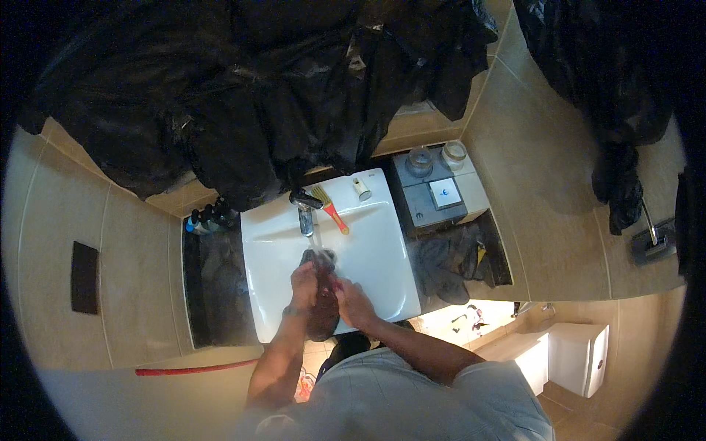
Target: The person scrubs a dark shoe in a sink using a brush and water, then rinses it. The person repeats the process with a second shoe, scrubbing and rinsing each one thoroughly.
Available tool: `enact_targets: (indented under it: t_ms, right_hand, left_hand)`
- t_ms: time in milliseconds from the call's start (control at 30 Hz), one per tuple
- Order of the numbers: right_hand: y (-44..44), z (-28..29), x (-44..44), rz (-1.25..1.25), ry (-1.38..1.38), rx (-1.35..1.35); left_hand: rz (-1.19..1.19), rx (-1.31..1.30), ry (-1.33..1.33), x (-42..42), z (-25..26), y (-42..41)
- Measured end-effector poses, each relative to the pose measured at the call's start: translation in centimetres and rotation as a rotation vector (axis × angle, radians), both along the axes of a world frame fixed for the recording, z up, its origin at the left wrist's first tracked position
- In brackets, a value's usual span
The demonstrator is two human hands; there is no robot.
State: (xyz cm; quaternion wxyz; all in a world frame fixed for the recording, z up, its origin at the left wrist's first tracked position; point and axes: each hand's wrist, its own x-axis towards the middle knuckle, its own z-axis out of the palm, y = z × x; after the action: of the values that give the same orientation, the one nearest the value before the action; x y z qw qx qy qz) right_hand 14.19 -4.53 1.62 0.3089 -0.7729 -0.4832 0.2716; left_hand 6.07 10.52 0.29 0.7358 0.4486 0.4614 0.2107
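A dark reddish-brown shoe lies lengthwise between my hands, over the front half of the white washbasin. My left hand grips its left side. On its right side, my right hand holds it, with a small pinkish-red patch at the fingertips that I cannot make out. Water runs from the chrome tap onto the end of the shoe nearest the tap. Beside the tap rests a brush with a red and yellow handle and pale bristles. A small cylindrical container stands on the basin's back ledge.
Black plastic sheeting hangs over the wall behind the basin. Several bottles stand at back left. On the right are a grey box, two glass jars and dark cloth-like items. A white toilet is at lower right.
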Motion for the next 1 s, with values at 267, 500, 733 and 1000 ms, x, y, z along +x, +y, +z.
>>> enact_targets:
  t_ms: [267,500,733,1000]
  right_hand:
    - [4.9,-4.1,0.0,-0.110,-0.182,0.045]
    - [1.6,-1.5,0.8,-0.061,0.022,0.037]
    - [5.9,-2.4,2.3,-0.089,0.058,-0.017]
    - [3.3,-3.8,1.0,-0.151,0.132,0.088]
  left_hand:
    - [0.043,0.001,-0.005,-0.5,-1.1,0.1]
    - [0.043,-0.190,-0.099,0.0,1.7,-0.4]
    - [-0.029,-0.033,-0.092,-1.0,-0.6,0.2]
    - [-0.056,-0.063,-0.134,0.0,0.3,-0.4]
